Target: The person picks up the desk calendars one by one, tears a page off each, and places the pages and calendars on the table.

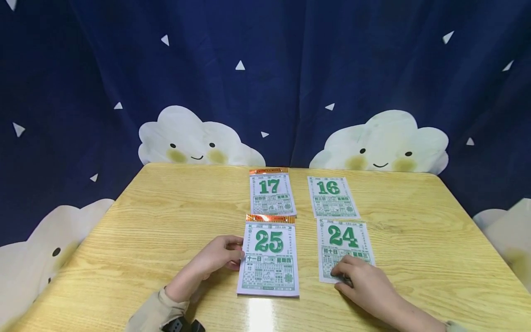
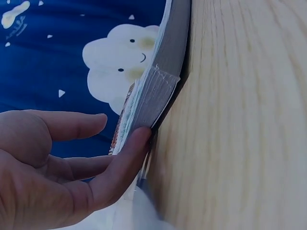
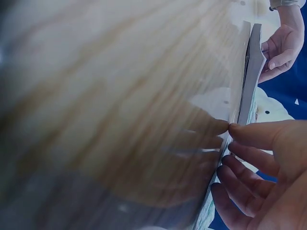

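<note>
In the head view a thick calendar pad (image 1: 268, 272) with a green 25 and a shiny orange binding strip lies on the table. My left hand (image 1: 215, 255) is at its left edge; in the left wrist view one fingertip touches the pad's side (image 2: 153, 96), while the thumb stands apart. A single calendar sheet (image 1: 338, 249) with a green 24 lies right of the pad. My right hand (image 1: 367, 282) rests fingertips on its lower part, thumb down near its bottom edge. In the right wrist view this hand (image 3: 264, 177) has its fingers loosely bent.
Behind the 25 pad lies another pad (image 1: 271, 196) marked 17, also with an orange strip. A sheet (image 1: 333, 198) marked 16 lies behind the 24 sheet. All are on a wooden table (image 1: 174, 207), against a dark blue curtain (image 1: 274, 92) with clouds.
</note>
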